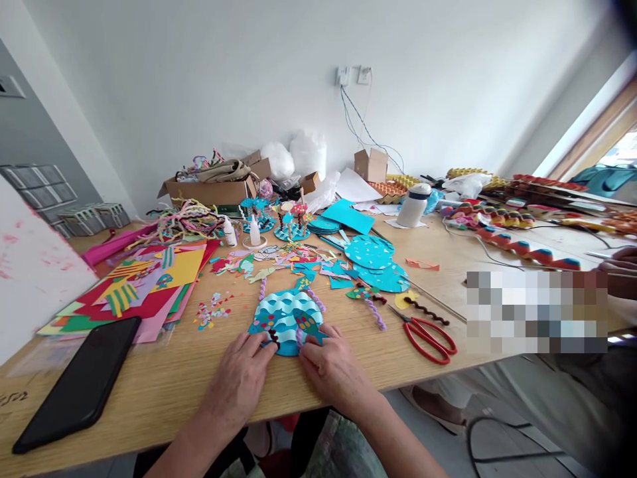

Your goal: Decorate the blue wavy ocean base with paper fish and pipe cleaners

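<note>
Pale wall [239, 79] rises behind a wooden table [164, 398] whose far half is crowded with craft stuff. Just beyond its near edge lies the blue disc [288, 356], topped with wavy strips; taking it as the dial's centre, the left hand [243, 368] rests at its 7 o'clock rim, fingers close together and bent beside a dark twisted stem [273, 337], while the right hand [331, 362] is at 5 o'clock, fingers narrow over the foot of a lilac twisted stem [299, 336] by a spotted fish [305, 321]. Whether either one pinches or merely presses, I cannot tell. The step looks like seating these stems along the front rim. To do it well, keep the disc flat, press each foot straight down, steady the opposite side, and let no knuckle crush the waves. As for room, the table edge runs close at 6 o'clock, so forearms overhang it and the disc is best not drawn nearer. Bare wood opens at 8 o'clock before the phone [77, 382], and a smaller patch at 4, short of the red-handled scissors [430, 340]. Paper scraps [298, 255] crowd 12 o'clock, and loose confetti [212, 312] lies at 9, where a sleeve could drag it.
</note>
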{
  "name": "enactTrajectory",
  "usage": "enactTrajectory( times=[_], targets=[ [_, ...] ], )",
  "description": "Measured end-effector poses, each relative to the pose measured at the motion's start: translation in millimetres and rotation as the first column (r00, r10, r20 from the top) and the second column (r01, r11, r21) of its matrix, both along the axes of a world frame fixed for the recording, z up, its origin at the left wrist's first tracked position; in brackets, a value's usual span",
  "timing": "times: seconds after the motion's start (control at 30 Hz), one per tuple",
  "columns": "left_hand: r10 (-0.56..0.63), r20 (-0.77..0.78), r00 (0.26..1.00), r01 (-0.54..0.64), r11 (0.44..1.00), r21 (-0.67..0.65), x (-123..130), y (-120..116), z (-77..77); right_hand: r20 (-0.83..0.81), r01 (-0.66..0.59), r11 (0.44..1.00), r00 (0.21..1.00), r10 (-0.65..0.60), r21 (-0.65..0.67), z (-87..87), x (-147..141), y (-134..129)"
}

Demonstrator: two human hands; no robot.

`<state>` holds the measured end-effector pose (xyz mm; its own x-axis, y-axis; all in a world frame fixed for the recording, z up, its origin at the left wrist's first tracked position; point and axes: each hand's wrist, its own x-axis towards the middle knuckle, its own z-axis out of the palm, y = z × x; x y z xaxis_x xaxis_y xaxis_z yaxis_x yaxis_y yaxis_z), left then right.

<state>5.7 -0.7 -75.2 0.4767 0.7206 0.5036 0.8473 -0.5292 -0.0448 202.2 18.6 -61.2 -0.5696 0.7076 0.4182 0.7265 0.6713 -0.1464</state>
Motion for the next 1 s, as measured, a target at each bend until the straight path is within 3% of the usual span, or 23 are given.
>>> enactTrajectory(
  times=[0.2, 1.0],
  targets=[
    [-0.009, -0.01, 1.0, 0.01, 0.999, 0.05, -0.3, -0.1, 0.5, -0.01, -0.006, 1.0, 1.0, 0.006, -0.025, 2.7, 0.3, -1.1],
    [-0.009, 0.016, 1.0, 0.009, 1.0, 0.02, -1.4, 0.3, -1.8, -0.008, 0.004, 1.0, 1.0, -0.004, -0.012, 3.7, 0.4, -1.9]
  ],
)
